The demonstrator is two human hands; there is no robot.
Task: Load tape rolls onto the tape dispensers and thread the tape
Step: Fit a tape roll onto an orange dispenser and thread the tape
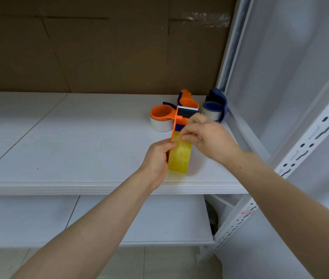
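near the white shelf's (pixel 79 137) front edge, the left hand (pixel 156 158) grips the orange plastic tape dispenser (pixel 176 122) with its translucent yellow tape roll (pixel 179 156) while the right hand (pixel 206 135) pinches the tape end, which could fold and stick to itself before reaching the toothed blade.

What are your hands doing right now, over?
Left hand gripping orange dispenser with yellow tape roll. Right hand pinching tape end at the roll's top. Other dispensers behind, none in the way.
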